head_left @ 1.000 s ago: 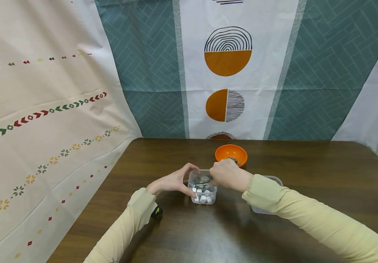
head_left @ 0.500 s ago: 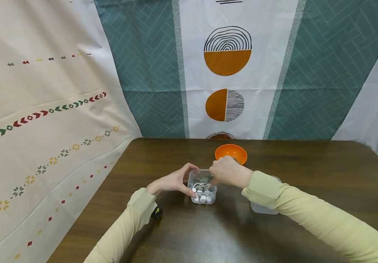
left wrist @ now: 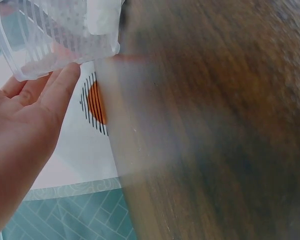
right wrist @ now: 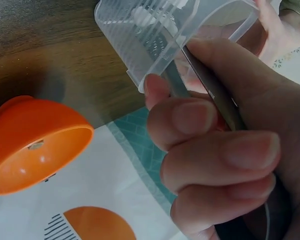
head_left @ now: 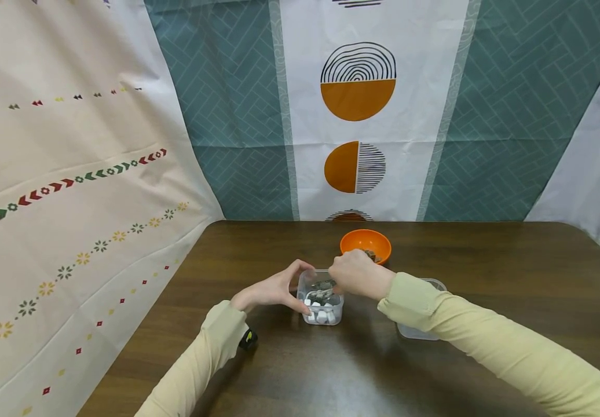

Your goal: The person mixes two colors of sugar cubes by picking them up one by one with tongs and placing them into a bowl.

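Here, the left hand (head_left: pixel 271 289) holds a clear box (right wrist: pixel 122 37), with its thumb on the near side and a finger round the far side. The box stands on the brown desk (head_left: pixel 300 370), between the two hands. White lumps (head_left: pixel 322 317) lie in the bottom of it. The right hand (head_left: pixel 358 272) grips shiny metal tongs (right wrist: pixel 217 92), with its fingers curled round them and its thumb against them. The end with little holes reaches into the box, over the white lumps. I can't tell if it pinches any lump. An orange bowl (right wrist: pixel 45 112) sits behind the box, a bit to the right, with some brown bits (head_left: pixel 370 253) inside. Another clear tub (head_left: pixel 417 333) is near on the right, partly hidden by the right sleeve (head_left: pixel 487 333). At the back hangs a green and white cloth (head_left: pixel 232 139) with orange round shapes on it.
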A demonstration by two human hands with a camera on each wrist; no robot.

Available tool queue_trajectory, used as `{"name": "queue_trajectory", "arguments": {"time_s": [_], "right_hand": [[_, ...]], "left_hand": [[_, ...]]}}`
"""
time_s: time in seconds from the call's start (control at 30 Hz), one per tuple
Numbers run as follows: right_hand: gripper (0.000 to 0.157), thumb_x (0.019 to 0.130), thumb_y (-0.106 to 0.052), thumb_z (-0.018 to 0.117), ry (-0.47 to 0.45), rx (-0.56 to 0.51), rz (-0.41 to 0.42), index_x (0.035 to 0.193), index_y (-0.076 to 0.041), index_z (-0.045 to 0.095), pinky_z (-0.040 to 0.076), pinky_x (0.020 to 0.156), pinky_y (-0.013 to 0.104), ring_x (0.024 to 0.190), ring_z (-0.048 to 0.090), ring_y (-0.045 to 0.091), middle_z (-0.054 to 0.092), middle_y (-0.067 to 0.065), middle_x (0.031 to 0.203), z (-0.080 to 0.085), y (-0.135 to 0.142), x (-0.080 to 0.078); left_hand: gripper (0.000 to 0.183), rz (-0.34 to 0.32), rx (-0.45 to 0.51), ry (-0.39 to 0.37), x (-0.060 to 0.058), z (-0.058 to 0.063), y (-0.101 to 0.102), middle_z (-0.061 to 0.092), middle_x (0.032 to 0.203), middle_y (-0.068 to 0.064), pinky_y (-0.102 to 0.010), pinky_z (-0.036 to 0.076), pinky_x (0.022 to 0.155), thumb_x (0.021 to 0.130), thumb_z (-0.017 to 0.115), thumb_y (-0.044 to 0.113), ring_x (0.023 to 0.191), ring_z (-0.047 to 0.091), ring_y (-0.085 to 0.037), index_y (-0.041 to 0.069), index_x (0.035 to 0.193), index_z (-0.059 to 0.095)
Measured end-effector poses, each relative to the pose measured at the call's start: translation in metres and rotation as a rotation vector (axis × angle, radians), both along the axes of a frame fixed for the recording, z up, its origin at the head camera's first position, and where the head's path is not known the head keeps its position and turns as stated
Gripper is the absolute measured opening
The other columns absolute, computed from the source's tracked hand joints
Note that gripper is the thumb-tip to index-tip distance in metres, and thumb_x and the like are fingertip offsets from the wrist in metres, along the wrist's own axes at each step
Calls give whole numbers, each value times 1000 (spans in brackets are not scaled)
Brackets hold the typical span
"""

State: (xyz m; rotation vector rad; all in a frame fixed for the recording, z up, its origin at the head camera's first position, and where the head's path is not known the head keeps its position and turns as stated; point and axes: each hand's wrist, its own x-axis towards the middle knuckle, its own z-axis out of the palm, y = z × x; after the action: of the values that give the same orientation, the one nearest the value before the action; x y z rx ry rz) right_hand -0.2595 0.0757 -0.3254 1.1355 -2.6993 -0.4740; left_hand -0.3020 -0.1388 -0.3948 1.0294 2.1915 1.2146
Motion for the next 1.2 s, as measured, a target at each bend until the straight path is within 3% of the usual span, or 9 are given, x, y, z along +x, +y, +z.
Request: {"name": "queue_trajectory", "arguments": {"time_s": [0.07, 0.3, 0.53, 0.87, 1.03, 1.2], "right_hand": [[28, 77, -33, 71, 1, -3, 6, 65, -9, 64, 46, 46, 24, 43, 45, 13, 52, 0, 56, 0, 0, -1], [28, 77, -33, 70, -48, -44, 0, 62, -10, 61, 44, 43, 26, 43, 43, 13, 48, -2, 53, -1, 4, -2], [34, 74, -35, 74, -38, -148, 71, 57, -12, 54, 41, 43, 26, 45, 45, 14, 45, -3, 51, 2, 19, 1], [38, 79, -34, 68, -103, -229, 86, 53, -16, 47, 28, 44, 25, 45, 35, 13, 34, -6, 49, 3, 37, 1], [39, 79, -35, 68, -75, -262, 126, 52, -17, 46, 29, 44, 25, 46, 35, 12, 33, -7, 48, 6, 47, 3], [38, 81, -35, 67, -112, -310, 111, 54, -17, 47, 33, 44, 25, 45, 36, 10, 34, -8, 49, 13, 54, 4]], "left_hand": [[75, -3, 8, 1, 0, 0, 0, 35, 128, -7, -40, 31, 95, 71, 78, 18, 118, 34, -22, 11, 128, 29], [73, -52, 42, -21, 16, 25, 4, 31, 127, -22, -47, 29, 95, 73, 75, 7, 119, 30, -36, -4, 126, 26], [75, -15, 31, 0, 1, 2, 0, 34, 127, -14, -41, 32, 95, 71, 77, 7, 117, 35, -28, 3, 128, 28], [74, -12, 43, 19, -2, -4, -1, 36, 126, -4, -35, 35, 93, 70, 80, 21, 112, 39, -18, 11, 126, 32], [75, -5, 42, 33, -2, -5, -1, 36, 126, -3, -35, 36, 93, 69, 80, 23, 114, 38, -19, 13, 126, 32], [75, 12, 40, 41, -3, -7, -1, 36, 127, -2, -34, 36, 92, 68, 81, 23, 117, 35, -22, 15, 126, 33]]}}
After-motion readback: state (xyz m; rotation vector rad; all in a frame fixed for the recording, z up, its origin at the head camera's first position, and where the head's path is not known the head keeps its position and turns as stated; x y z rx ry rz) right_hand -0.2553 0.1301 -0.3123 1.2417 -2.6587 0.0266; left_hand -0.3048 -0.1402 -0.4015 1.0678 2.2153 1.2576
